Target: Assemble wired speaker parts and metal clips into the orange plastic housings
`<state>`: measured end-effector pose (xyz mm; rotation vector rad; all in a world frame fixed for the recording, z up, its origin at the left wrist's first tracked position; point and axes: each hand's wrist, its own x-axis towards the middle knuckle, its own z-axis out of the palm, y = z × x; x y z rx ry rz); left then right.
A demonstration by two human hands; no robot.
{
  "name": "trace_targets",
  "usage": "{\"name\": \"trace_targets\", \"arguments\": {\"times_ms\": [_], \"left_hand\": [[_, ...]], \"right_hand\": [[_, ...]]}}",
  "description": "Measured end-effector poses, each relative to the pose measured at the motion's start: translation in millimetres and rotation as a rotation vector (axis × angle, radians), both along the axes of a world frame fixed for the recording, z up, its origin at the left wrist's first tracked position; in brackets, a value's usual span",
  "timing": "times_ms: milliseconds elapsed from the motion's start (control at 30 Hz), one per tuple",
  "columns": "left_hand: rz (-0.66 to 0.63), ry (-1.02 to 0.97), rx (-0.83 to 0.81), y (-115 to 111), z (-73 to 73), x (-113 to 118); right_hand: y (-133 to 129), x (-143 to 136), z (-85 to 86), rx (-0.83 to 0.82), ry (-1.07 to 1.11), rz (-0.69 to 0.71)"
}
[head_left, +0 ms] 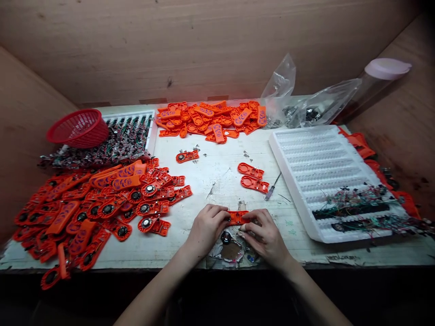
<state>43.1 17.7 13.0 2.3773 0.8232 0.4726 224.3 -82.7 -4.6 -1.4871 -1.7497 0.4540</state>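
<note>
Casing (237, 218), orange, located near the front edge of the table (163, 253), between both hands. Left hand (208, 228): grip grasping the casing's left end. Right hand (268, 235): grip fingering its right end; whether it also pinches a small part, cannot tell. Round black component (225, 237) sits just on the near side. Screwdriver (270, 193) noted beyond, beside two orange shells (254, 184). White tray (295, 181) at right bears wired parts (360, 201).
</note>
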Motion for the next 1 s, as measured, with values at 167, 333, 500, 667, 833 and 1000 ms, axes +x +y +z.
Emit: {"name": "trace_targets", "arguments": {"times_ms": [167,333,500,667,833,1000], "left_hand": [[0.017,0.021,-0.038,4.4,-1.4,-1.0],[0.083,0.105,-0.121,8.4,-0.7,3.3],[0.156,0.031,-0.152,5.1,-6.3,1.8],[0.091,-0.146,-0.074,-0.9,-3.0,-2.7],[0.013,-0.143,-0.02,-14.8,-1.4,8.4],[0.039,-0.08,0.042,-17.9,-6.0,20.6]], "right_hand": [[0.1,-2.4,-2.1,-0.023,-0.011,-0.012],[-3.7,-2.1,-3.8,-0.079,0.024,-0.088],[-7.6,4.4,-4.2,-0.165,0.015,-0.005],[-6.9,13.3,0.3,-0.244,0.188,-0.029],[-3.4,10.3,2.5,-0.326,0.251,-0.1],[-1.0,7.8,2.0,-0.368,0.425,-0.149]]}}
